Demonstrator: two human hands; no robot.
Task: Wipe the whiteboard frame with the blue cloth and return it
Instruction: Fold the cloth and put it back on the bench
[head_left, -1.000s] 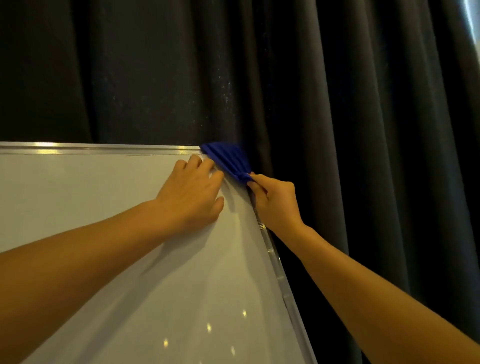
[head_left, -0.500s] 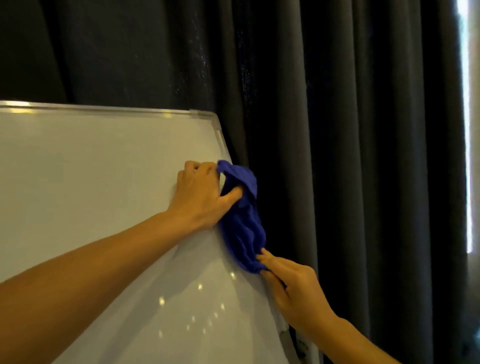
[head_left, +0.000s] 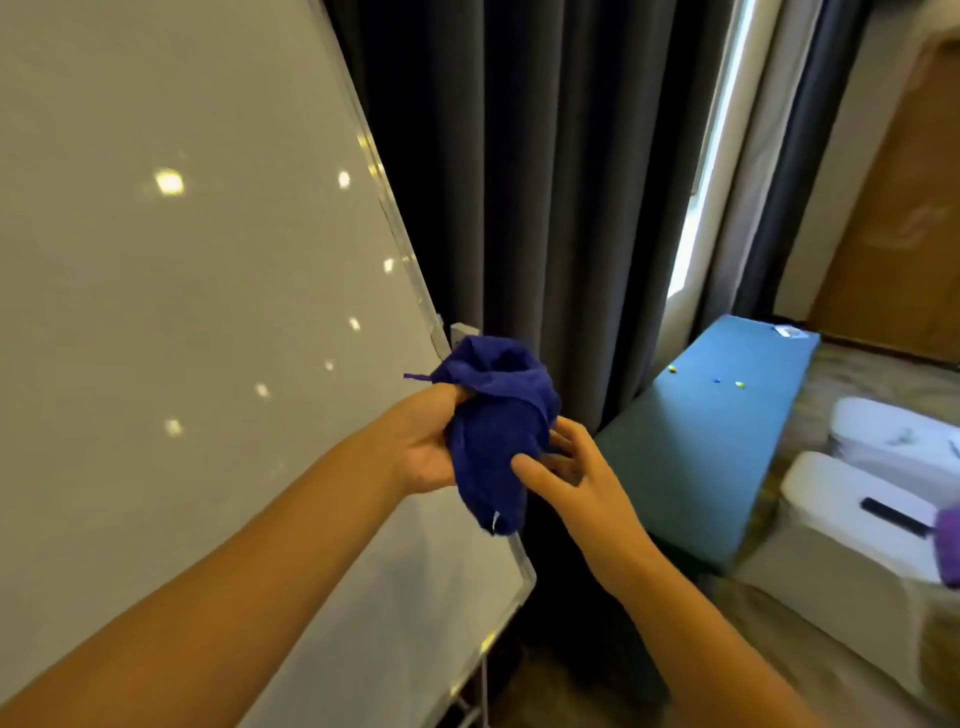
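Observation:
The blue cloth is bunched up in front of the whiteboard's right edge, low on the board. My left hand grips it from the left, fingers tucked into its folds. My right hand touches its right side with thumb and fingers spread around the lower part. The whiteboard fills the left of the view, and its silver frame runs diagonally down to the rounded lower right corner.
Dark curtains hang right behind the board's edge. A long blue-topped bench with a few small coloured bits stands to the right. White cushioned seats with a dark remote sit at the far right.
The cloth has come down the right frame from the top corner to the lower part. Both hands followed it and now hold it bunched, off the frame. My view has dropped and turned right.

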